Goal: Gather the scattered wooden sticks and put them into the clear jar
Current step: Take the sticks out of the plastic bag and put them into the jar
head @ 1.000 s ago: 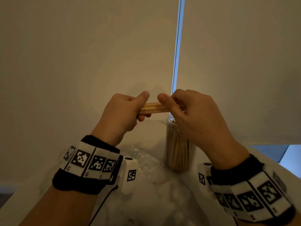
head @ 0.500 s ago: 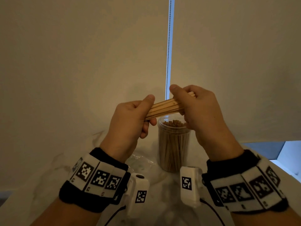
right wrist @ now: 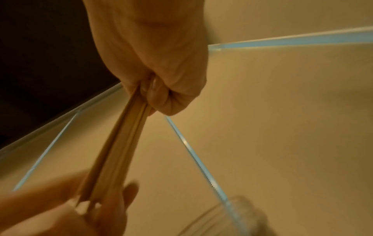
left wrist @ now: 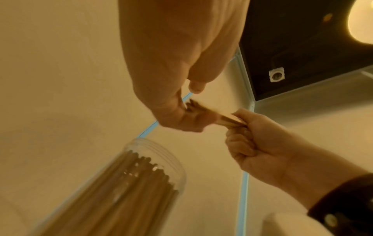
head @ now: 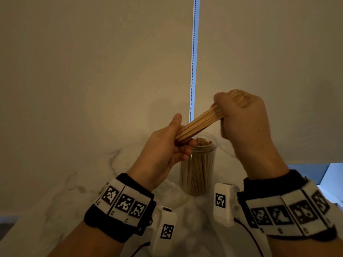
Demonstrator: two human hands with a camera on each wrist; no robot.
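A: Status? Both hands busy?

B: Yes. Bundle of thin pale wooden sticks (head: 199, 126) gripped at both ends, up in the air above the table. Right hand (head: 243, 123) clenched around the upper end, left hand (head: 163, 147) wrapped around the lower end, thumb up along the bundle. Tilted, high on the right, low on the left.

A: Jar?

B: Clear round plastic jar (head: 199, 169) upright on the white marbled tabletop (head: 61, 197), just below and behind the left hand. Already packed with sticks nearly to the rim, mouth open. Crumpled clear plastic wrap (head: 168, 186) beside its base.

A: Step?

B: Looks like squaring the bundle and swinging it upright for the drop. Not over the mouth yet.

A: Tips?

B: Bring the low end over the jar mouth first, then raise to near vertical. Keep the top grip tight so nothing fans out. Let go with the left only once tips sit inside the rim. Little free space in there, so aim for a gap at the wall, ease down, wiggle rather than force. Risk: jar tipping if pushed sideways; free left hand best used to steady the wall.

A: Any strays left on the table?

B: None seen from the head view; area behind the wrists hidden, cannot say.
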